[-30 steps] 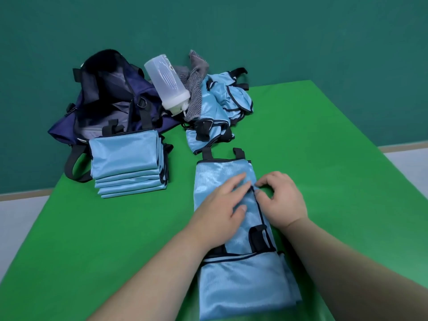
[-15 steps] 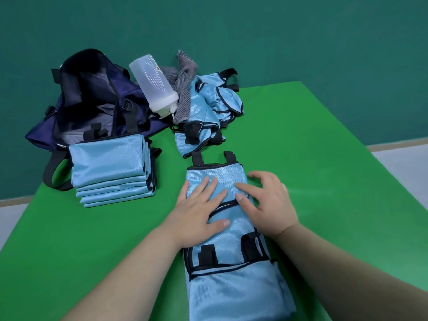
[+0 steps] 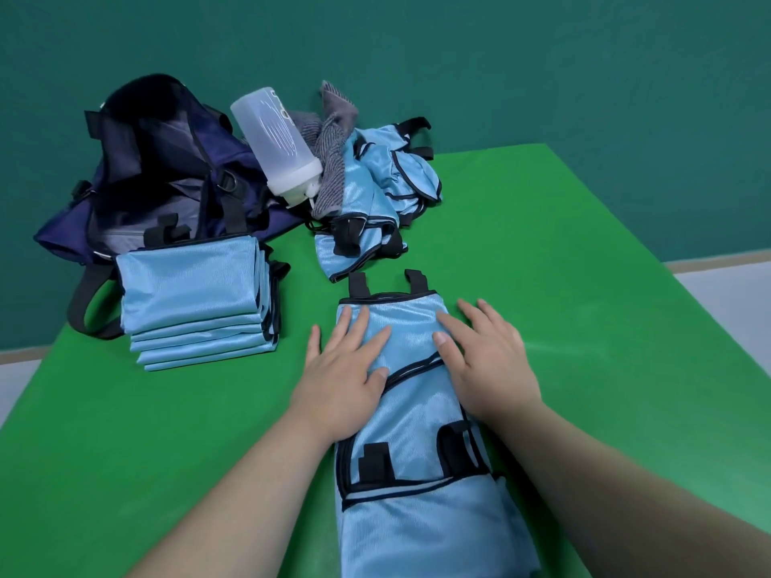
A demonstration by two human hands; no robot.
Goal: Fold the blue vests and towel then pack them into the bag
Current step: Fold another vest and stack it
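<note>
A light blue vest (image 3: 413,415) with black trim lies lengthwise in a long narrow strip on the green table (image 3: 584,327). My left hand (image 3: 346,365) lies flat on its far left part, fingers straight and spread. My right hand (image 3: 484,356) presses flat on its far right part. A stack of folded blue vests (image 3: 192,294) sits at the left. Unfolded blue vests (image 3: 375,202) lie in a heap at the back, with a grey towel (image 3: 329,135) on them. The open navy bag (image 3: 158,160) stands at the back left.
A translucent white bottle (image 3: 275,148) leans between the bag and the towel. The table's left edge runs close to the folded stack, and its right edge slants off beyond my right arm. A teal wall stands behind.
My right hand let go of the vest's trim and both hands went flat, sliding apart and up over the far part of the vest. The view shifted slightly.
</note>
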